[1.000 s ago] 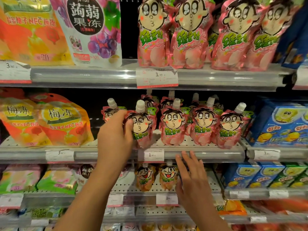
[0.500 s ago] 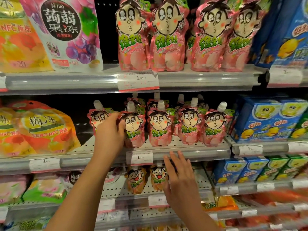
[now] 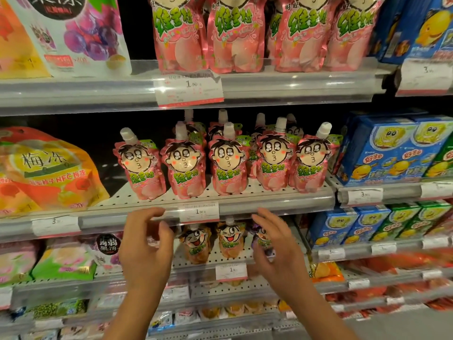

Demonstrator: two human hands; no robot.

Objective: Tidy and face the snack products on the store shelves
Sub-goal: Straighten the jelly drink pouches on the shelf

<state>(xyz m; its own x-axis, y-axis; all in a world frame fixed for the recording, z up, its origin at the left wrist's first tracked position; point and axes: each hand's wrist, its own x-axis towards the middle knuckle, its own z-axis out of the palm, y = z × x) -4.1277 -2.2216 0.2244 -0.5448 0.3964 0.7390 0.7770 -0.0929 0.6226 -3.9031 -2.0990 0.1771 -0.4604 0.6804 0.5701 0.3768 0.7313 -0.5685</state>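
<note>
- Both of your hands are free now. Your left hand point(image 3: 147, 251) holds nothing, its fingers loosely curled in front of the shelf rail point(image 3: 274, 203). Your right hand point(image 3: 277, 246) is also empty, with the fingers spread and relaxed.
- The things to face are the pink spouted pouches point(image 3: 229, 165), which stand in a front row of five on the middle shelf, just above your hands, with more pouches behind them.
- The leftmost pouch point(image 3: 139, 168) leans to the left and stands a little apart from its neighbours. I think this one needs your attention first.
- Take it by the two side edges, not by the cap, set it upright and move it closer to the next pouch, with the printed face turned to you.
- The rightmost pouch point(image 3: 312, 163) tilts to the right toward the blue boxes point(image 3: 392, 153); straighten it in the same way.
- These pouches are soft and probably fall easily, so move one at a time.
- The back rows are mostly hidden; only caps and some hair show, so you cannot tell how they stand.
- On the lower shelf your hands cover part of the small pouches point(image 3: 230, 239), and the lowest shelves are blurred.
</note>
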